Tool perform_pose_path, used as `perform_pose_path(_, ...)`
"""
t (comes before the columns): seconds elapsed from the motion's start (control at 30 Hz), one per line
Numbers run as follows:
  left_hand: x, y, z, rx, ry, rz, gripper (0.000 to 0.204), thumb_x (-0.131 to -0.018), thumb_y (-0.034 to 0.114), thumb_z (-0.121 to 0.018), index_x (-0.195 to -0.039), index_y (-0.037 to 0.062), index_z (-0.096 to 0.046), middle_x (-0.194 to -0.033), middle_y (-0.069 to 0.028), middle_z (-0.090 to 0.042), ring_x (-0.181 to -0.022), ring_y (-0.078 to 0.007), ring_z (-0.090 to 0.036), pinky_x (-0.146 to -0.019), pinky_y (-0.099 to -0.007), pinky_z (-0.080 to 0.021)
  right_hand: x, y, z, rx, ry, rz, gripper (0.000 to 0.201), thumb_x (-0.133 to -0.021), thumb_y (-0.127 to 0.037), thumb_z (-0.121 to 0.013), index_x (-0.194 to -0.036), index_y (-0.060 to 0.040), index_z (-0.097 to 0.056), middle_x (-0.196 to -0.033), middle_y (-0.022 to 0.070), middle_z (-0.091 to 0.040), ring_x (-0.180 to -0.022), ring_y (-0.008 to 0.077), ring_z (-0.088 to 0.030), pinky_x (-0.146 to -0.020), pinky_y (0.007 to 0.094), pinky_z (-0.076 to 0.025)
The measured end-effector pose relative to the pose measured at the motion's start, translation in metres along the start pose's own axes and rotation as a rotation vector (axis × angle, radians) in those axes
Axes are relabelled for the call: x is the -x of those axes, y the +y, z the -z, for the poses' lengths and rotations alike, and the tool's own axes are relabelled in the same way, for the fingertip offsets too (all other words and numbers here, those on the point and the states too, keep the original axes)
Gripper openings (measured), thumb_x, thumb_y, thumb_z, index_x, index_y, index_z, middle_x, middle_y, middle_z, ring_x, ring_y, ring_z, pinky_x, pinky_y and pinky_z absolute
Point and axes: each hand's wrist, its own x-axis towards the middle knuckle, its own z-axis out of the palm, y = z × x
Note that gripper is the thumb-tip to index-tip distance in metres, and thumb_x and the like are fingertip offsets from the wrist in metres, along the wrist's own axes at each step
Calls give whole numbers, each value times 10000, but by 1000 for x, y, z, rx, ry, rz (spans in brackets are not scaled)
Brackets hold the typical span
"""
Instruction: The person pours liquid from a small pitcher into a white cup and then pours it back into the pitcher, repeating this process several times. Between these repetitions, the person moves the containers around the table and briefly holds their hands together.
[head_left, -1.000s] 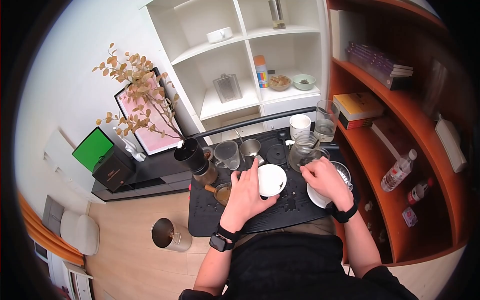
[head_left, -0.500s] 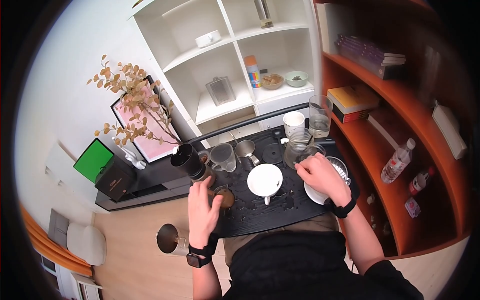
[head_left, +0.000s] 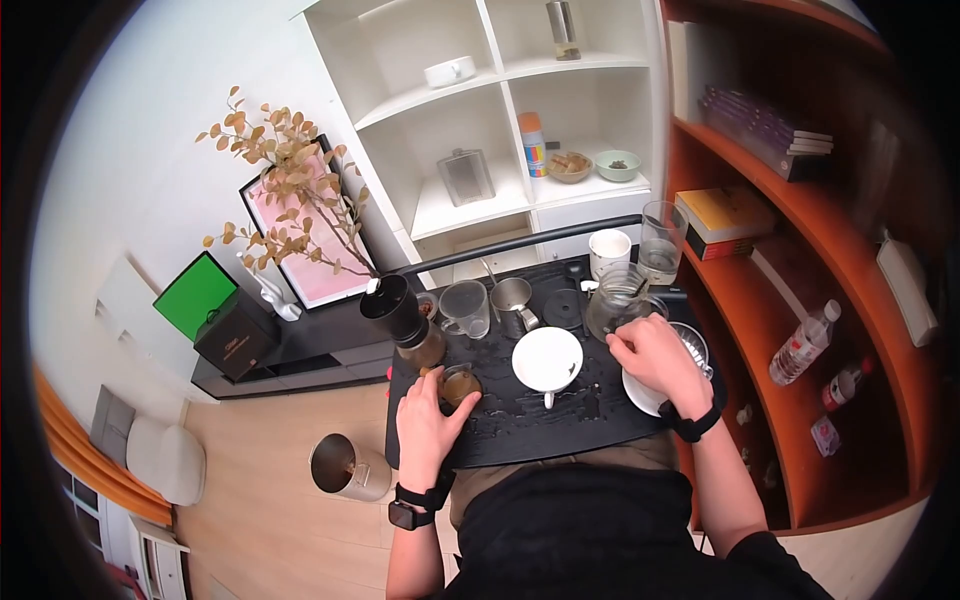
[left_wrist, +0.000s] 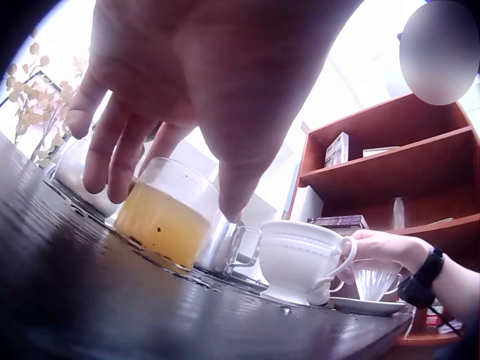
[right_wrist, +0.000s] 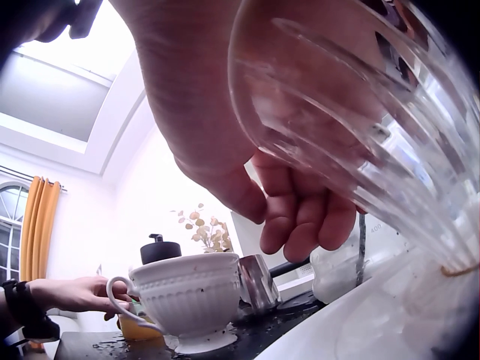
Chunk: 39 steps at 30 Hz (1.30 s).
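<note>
My left hand (head_left: pixel 425 430) reaches round a small glass cup (left_wrist: pixel 165 217) of yellow-brown liquid standing on the black tray (head_left: pixel 500 440). In the left wrist view the fingers (left_wrist: pixel 124 154) spread along its far side, and the thumb (left_wrist: pixel 236 187) hangs opposite, slightly apart from the glass. A white teacup (head_left: pixel 548 360) with dark specks inside stands upright between my hands. Over a clear ribbed glass dripper (right_wrist: pixel 337 112) on a white saucer (head_left: pixel 640 392), my right hand (head_left: pixel 660 360) hovers, fingers loosely curled and nothing visible in them, close beside a glass jug (head_left: pixel 612 305).
Behind stand a black-topped grinder (head_left: pixel 392 305), a clear glass mug (head_left: pixel 465 308), a metal pitcher (head_left: pixel 512 295), a white mug (head_left: pixel 608 252) and a tall glass (head_left: pixel 660 245). A brown bookcase (head_left: pixel 740 300) borders the right. A metal bin (head_left: pixel 365 475) stands on the floor at left.
My left hand has left the white teacup and moved left to the glass cup of yellow-brown liquid. The teacup's handle now points towards me. My right hand has stayed near the jug.
</note>
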Motion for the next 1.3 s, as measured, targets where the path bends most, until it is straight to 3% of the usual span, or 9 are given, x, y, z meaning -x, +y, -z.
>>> perform_pose_path(0.13,-4,5,-6,-49,-1,12,708,-920,482,-968,-1389,2,-743,-1246,-177,-812,-1120,-380,-778,-990,-487,-598,1,5,-5,23,27,40,358,-1052,-206,-730,-850,86,-766,-799,297,-713,-819,511,-702,-920,539,-549)
perform_pose_path(0.2,-8,9,-5,-37,-15,40,700,-886,453,-997,-1351,-11,-756,-1229,-189,-814,-1143,-396,-777,-997,-503,-613,1,7,-6,40,48,56,376,-1058,-201,-730,-802,71,-773,-775,297,-705,-779,505,-681,-957,500,-553)
perform_pose_path(0.63,-13,33,2,103,-73,61,592,-844,274,-987,-1306,-25,-771,-1245,-194,-764,-1164,-422,-772,-1001,-499,-639,2,6,-6,39,61,67,373,-1051,-211,-730,-822,83,-750,-792,289,-711,-811,507,-695,-904,536,-547)
perform_pose_path(0.73,-16,38,5,128,-36,22,576,-849,231,-962,-1321,-23,-751,-1237,-190,-742,-1157,-429,-770,-992,-498,-640,2,6,-7,51,77,69,375,-1050,-203,-738,-785,59,-782,-768,286,-718,-778,497,-705,-938,510,-567)
perform_pose_path(0.8,-20,42,8,166,13,-36,590,-857,207,-940,-1357,-17,-722,-1154,-191,-754,-1121,-379,-766,-992,-473,-616,2,8,-8,41,85,71,377,-1049,-204,-740,-784,60,-781,-770,288,-719,-783,498,-707,-935,514,-569)
perform_pose_path(1.03,-36,66,20,217,46,-35,626,-837,179,-944,-1371,2,-670,-1142,-175,-753,-1099,-373,-762,-987,-474,-612,3,5,-6,36,76,55,379,-1048,-208,-740,-786,64,-778,-771,294,-713,-780,503,-707,-948,516,-573)
perform_pose_path(1.3,-49,80,15,69,74,-251,627,-801,145,-931,-1370,36,-691,-1146,-160,-705,-1080,-403,-745,-965,-490,-616,3,4,-4,11,74,72,364,-1040,-200,-731,-782,55,-771,-774,291,-708,-794,500,-712,-945,523,-572)
